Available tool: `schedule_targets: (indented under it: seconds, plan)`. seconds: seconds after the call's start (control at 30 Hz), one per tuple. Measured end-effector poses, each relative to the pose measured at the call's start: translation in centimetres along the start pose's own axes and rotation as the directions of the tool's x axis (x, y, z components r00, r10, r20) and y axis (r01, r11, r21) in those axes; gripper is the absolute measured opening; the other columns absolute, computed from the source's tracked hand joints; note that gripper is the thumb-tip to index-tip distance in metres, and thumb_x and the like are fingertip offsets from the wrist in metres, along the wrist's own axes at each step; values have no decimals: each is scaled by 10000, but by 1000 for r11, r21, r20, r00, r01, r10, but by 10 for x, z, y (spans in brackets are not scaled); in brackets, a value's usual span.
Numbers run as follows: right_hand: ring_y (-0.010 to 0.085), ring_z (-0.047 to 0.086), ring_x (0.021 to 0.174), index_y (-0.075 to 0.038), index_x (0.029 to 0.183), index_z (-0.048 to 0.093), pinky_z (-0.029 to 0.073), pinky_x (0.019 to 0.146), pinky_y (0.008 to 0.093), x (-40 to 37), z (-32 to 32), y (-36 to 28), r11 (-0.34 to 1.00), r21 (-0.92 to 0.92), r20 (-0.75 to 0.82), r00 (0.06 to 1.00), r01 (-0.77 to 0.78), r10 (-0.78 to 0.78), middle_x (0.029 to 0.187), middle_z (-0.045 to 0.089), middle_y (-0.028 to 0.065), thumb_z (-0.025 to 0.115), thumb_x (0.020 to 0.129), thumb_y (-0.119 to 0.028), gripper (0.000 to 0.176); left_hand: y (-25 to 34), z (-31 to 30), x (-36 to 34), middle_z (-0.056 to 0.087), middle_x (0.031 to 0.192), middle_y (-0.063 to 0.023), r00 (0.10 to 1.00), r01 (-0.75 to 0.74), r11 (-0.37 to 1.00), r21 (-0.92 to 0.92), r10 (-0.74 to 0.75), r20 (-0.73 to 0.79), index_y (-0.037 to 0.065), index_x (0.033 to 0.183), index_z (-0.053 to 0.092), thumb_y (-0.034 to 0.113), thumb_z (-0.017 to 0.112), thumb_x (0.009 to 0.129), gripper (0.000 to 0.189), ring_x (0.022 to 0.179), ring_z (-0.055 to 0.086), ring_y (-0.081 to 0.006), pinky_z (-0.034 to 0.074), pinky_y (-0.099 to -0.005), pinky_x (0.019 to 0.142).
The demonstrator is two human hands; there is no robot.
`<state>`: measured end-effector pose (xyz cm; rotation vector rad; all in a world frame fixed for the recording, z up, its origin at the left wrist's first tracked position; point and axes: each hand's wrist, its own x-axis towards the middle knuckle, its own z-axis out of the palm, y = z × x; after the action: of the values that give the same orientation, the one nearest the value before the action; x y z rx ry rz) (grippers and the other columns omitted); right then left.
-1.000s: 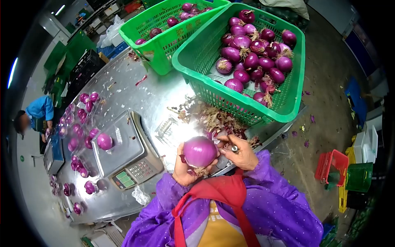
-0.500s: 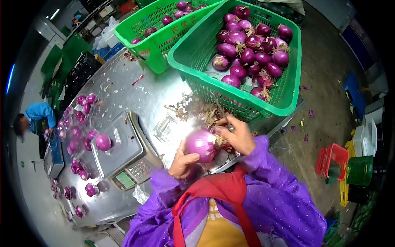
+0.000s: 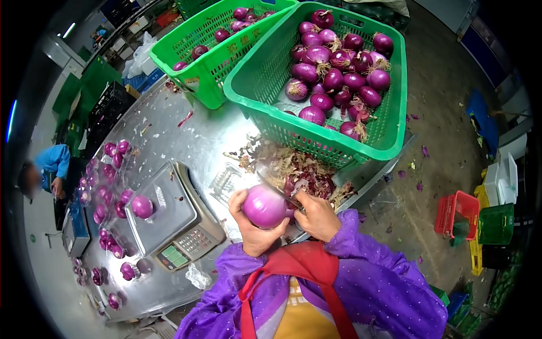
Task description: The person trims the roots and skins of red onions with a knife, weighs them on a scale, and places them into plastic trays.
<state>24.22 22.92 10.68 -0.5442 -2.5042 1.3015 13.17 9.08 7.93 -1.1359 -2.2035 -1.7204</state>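
A large red onion sits in my left hand, whose fingers and thumb wrap round its left and lower sides. My right hand is closed on a knife; its blade slants up and left along the upper right of the onion. Just beyond both hands lies a heap of dry skins and root trimmings. Behind the heap, a green basket holds several red onions.
Left of my hands stands a digital scale with one onion on its tray. Packed onions line the steel table's left side. A second green basket is at the back. A person in blue is far left.
The onion has turned in my left hand, and its rooty end no longer shows. My right hand has shifted lower, and the knife blade now lies across the onion's upper right.
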Motion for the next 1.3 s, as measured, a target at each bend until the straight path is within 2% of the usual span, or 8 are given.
schedule_targets:
  seconds: [0.23,0.4,0.47,0.6,0.8,0.93,1.1,1.3]
  plan:
    - [443,608,758,-5,1047,509,472,661,521,9,0,-7,996,-86,-58,998,14,-19,812,609,253,545,778,-53,276,-2,7,-1,370,1261,-156,999,-27,979,-203,21,-32,73,1304,291,231,877,528,986,1145,456,-279,380,-385,996]
    - [427,624,842,-4,1005,561,488,712,441,-32,40,123,977,23,-42,976,-211,211,840,621,252,548,841,-72,178,18,-2,18,375,1232,-174,988,-93,895,-436,28,-153,71,1331,227,276,870,554,1029,1114,494,-281,433,-386,958]
    - [406,631,866,6,1010,570,495,737,419,-35,25,100,971,92,-18,974,-221,224,889,631,247,578,840,-84,193,25,-7,19,386,1233,-173,978,130,890,-437,-188,-92,66,1340,218,266,865,566,1028,1119,497,-278,435,-383,964]
    - [187,636,899,-11,1145,574,494,763,348,15,-18,8,888,442,10,991,-127,137,940,667,108,689,826,-164,372,18,-3,18,420,1247,-146,945,272,821,-502,-327,-24,68,1352,247,252,843,585,989,1111,519,-270,452,-377,956]
    - [269,642,792,-8,1107,586,491,716,343,47,3,-29,858,332,-243,914,392,-324,852,636,137,658,842,-109,293,28,-1,17,480,1159,-136,845,459,542,-704,-511,157,55,1301,265,162,781,645,841,1071,530,-236,454,-354,917]
    - [330,638,729,15,932,607,486,639,366,48,9,-17,896,334,-237,946,294,-222,814,620,177,616,849,-67,117,22,1,11,484,1154,-124,826,495,498,-712,-524,207,54,1284,299,155,772,646,801,1038,532,-218,456,-347,904]
    - [386,647,759,-10,952,615,502,681,400,48,24,80,984,138,-191,972,-109,135,780,642,213,629,831,-115,161,13,1,-6,515,1179,-140,729,592,186,-784,-540,422,41,1290,349,229,705,719,698,1029,566,-244,503,-372,825]
    - [345,640,772,5,955,613,494,658,381,21,3,79,984,-165,-310,943,69,-118,889,633,195,619,820,-66,152,-6,-6,-4,581,1171,-173,542,608,-331,-721,-491,682,78,1317,416,564,463,868,663,960,643,-321,580,-402,663]
